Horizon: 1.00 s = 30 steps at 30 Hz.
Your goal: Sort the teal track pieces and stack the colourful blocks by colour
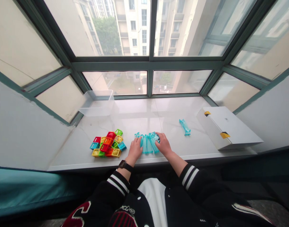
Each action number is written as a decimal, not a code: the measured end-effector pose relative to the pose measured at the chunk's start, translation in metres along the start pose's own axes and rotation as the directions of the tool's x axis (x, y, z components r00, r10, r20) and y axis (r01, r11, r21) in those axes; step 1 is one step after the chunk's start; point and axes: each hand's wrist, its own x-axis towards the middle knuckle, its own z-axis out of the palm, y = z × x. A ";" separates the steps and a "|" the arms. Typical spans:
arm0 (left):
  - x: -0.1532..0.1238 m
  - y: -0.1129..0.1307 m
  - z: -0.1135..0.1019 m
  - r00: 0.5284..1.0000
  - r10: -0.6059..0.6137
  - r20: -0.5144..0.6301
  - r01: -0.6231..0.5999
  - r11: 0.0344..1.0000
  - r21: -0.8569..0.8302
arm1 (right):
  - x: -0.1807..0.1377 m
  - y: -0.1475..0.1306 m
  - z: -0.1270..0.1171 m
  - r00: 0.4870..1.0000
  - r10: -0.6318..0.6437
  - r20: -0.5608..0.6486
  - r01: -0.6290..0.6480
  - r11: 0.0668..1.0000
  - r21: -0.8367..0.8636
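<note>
A row of translucent turquoise plastic pieces (148, 145) lies near the front edge of the white sill, fanned side by side. My left hand (135, 148) closes on the left end of the row, fingers bent against the outer piece. At the right end, my right hand (163, 145) has its fingers curled round the outer piece, with the thumb on the near side. The fingertips partly cover the end pieces. One more turquoise piece (184, 127) lies apart, to the right of my right hand.
Left of my left hand is a pile of red, yellow, green and blue plastic blocks (107, 146). A clear plastic bin (97, 105) stands at the back left. On the right sits a white box (229, 124) with yellow-black tape. Window frames (149, 66) border the sill (71, 148).
</note>
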 end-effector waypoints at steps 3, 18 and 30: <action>0.001 -0.004 -0.002 1.000 0.005 -0.014 -0.005 1.000 -0.008 | 0.000 -0.011 0.001 0.998 -0.063 -0.023 0.064 0.996 0.065; 0.004 -0.010 -0.022 0.975 -0.116 -0.191 0.037 0.927 -0.373 | 0.011 -0.023 0.050 0.996 -0.002 0.085 -0.006 0.995 0.097; 0.011 0.022 -0.008 0.979 0.110 -0.174 -0.153 0.955 -0.256 | 0.021 0.001 0.020 0.994 0.071 -0.083 -0.045 0.958 0.281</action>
